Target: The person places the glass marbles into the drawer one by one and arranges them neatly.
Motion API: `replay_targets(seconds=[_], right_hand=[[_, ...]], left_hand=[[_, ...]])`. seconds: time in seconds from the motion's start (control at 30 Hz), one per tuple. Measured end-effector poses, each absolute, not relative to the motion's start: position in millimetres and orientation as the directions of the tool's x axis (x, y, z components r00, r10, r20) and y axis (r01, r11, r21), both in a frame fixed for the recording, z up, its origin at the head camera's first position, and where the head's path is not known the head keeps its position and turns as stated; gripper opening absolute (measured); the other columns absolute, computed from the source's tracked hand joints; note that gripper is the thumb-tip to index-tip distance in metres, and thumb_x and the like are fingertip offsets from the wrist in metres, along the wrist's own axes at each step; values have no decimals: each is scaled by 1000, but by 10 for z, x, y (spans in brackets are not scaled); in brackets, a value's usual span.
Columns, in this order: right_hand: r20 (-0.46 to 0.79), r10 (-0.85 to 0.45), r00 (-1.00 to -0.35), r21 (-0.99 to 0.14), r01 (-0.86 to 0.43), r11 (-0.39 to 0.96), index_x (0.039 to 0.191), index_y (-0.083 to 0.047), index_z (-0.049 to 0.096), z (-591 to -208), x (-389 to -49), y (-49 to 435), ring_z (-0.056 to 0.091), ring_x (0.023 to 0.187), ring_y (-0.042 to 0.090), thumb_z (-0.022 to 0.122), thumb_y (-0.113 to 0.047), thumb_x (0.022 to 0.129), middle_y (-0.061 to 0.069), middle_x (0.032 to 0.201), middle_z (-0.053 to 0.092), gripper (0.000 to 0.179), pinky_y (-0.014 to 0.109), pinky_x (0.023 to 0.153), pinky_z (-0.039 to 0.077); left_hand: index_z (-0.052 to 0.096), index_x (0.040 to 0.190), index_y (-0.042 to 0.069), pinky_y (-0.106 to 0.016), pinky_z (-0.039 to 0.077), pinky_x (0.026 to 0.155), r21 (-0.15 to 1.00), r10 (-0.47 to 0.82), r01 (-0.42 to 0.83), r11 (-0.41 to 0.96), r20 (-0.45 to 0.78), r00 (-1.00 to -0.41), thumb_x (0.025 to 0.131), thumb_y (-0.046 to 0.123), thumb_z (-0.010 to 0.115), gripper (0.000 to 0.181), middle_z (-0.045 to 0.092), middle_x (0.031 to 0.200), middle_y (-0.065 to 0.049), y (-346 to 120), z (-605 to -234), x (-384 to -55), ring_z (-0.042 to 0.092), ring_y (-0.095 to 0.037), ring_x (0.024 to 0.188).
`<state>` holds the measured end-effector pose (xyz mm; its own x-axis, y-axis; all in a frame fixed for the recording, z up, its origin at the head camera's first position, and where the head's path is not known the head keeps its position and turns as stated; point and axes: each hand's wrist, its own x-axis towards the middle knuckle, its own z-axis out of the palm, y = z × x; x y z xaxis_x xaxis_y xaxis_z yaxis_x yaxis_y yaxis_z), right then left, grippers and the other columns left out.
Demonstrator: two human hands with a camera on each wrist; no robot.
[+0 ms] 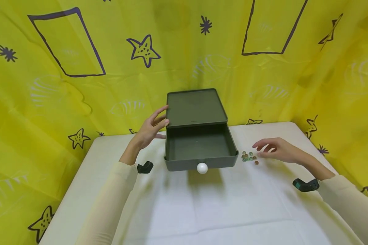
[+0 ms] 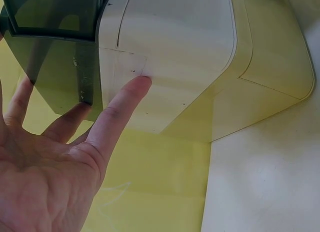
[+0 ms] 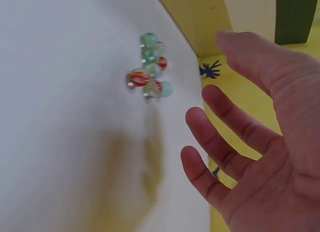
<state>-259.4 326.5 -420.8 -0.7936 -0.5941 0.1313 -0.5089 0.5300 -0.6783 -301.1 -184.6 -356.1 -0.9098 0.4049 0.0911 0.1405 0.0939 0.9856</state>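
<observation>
A small box with a dark grey-green top [image 1: 196, 108] stands on the table, its drawer [image 1: 184, 164] pulled out towards me. The drawer's bare floor shows, and a round white knob [image 1: 202, 168] sits on its front. My left hand [image 1: 147, 131] is at the box's left side, fingers spread. In the left wrist view, the thumb [image 2: 131, 91] overlaps the box's pale side panel [image 2: 175, 36], and the other fingers lie along the green part [image 2: 65, 71]. My right hand [image 1: 279, 149] hovers, loosely bent and holding nothing, right beside several green and orange glass marbles [image 3: 139, 77].
A white cloth [image 1: 233, 217] covers the table. Yellow curtains [image 1: 178, 51] with starfish and shell drawings hang behind and at both sides. A dark camera strap sits on each wrist, below pale sleeves [image 1: 107, 204].
</observation>
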Motion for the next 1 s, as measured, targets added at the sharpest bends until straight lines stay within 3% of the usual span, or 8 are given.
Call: replay_targets(seconds=[0.3, 0.63, 1.0], right_hand=[[139, -597, -790, -713, -498, 494, 123, 1, 69, -4518, -2534, 3337, 68, 83, 14, 75, -3, 92, 12, 104, 73, 32, 25, 75, 56], [88, -568, -819, -679, -466, 567, 116, -10, 75, -4564, -2509, 3309, 60, 86, 15, 81, -13, 89, 4, 110, 72, 28, 24, 77, 52], [110, -552, -826, -645, -482, 593, 111, -14, 75, -4612, -2512, 3315, 58, 85, 12, 81, -10, 88, -1, 106, 72, 24, 23, 74, 50]], left_hand=[[36, 159, 37, -60, 52, 97, 987, 406, 135, 89, 87, -910, 105, 22, 59, 61, 31, 165, -9, -1831, -3571, -3010, 41, -29, 145], [36, 159, 37, -60, 51, 97, 987, 403, 134, 87, 88, -911, 104, 24, 60, 61, 30, 165, -9, -1859, -3580, -3016, 41, -29, 145], [36, 159, 38, -61, 51, 98, 987, 403, 134, 91, 87, -911, 104, 27, 61, 62, 30, 165, -8, -1850, -3562, -3012, 39, -29, 146]])
